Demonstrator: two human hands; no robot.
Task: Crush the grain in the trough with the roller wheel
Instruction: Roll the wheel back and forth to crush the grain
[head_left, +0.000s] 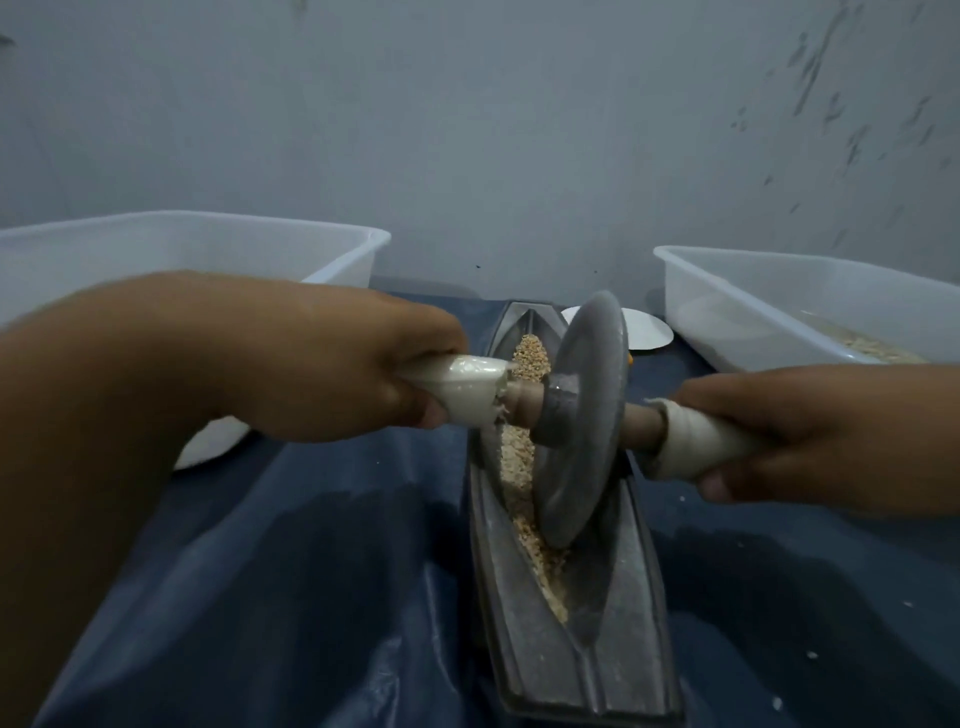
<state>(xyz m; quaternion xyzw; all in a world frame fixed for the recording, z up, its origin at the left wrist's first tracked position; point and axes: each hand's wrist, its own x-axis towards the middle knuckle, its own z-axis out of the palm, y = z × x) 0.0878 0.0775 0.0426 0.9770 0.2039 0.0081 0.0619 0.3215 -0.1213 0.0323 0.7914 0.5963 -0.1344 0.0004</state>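
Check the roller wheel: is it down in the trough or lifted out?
Down in. The roller wheel stands upright with its lower edge in the trough groove, among the grain.

The left hand (332, 358) and right hand (810, 436) each grip a wrapped end of the roller wheel (582, 415) axle. The wheel stands upright in the metal trough (623, 597), on grain (524, 447). White tubs sit at the table's (311, 571) far corners.

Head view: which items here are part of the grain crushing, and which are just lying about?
In use:
roller wheel, standing in the trough
trough
grain in the trough
left hand gripping the left handle
right hand gripping the right handle

Lying about:
left white tub
right white tub, holding some grain
white plate
blue cloth
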